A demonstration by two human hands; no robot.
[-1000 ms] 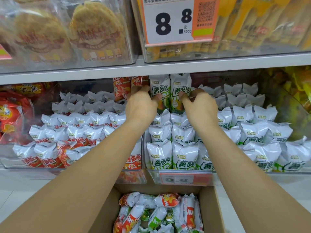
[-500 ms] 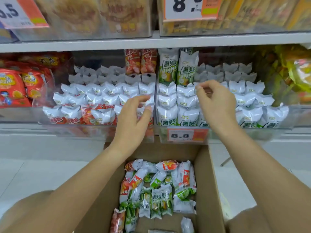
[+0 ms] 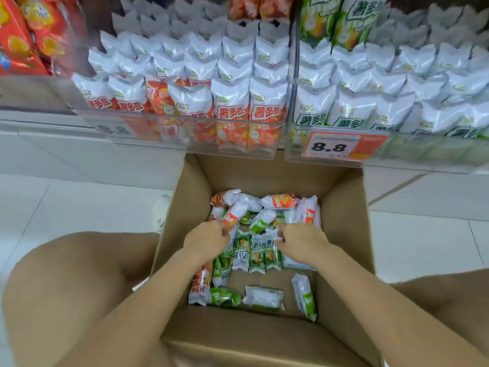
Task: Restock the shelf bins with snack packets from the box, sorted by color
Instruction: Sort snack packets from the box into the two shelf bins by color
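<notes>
2 hands (image 3: 209, 238) (image 3: 301, 238) among mixed orange and green packets (image 3: 258, 254) in box (image 3: 341, 215)

Shop aisle — price tag (image 3: 334, 146) on clear shelf bins (image 3: 291, 75) packed with snack packets (image 3: 231, 102).

Pale tiled floor (image 3: 79, 197), grout lines visible, bearing an open cardboard box (image 3: 344, 207) set just in front of the shelf (image 3: 39, 120). On the shelf, side by side: clear bin (image 3: 185, 128) of red-orange snack packets (image 3: 230, 112), clear bin (image 3: 291, 144) of green snack packets (image 3: 312, 112) with an orange 8.8 price tag (image 3: 333, 145), and red snack bags (image 3: 23, 38) at far left.
</notes>
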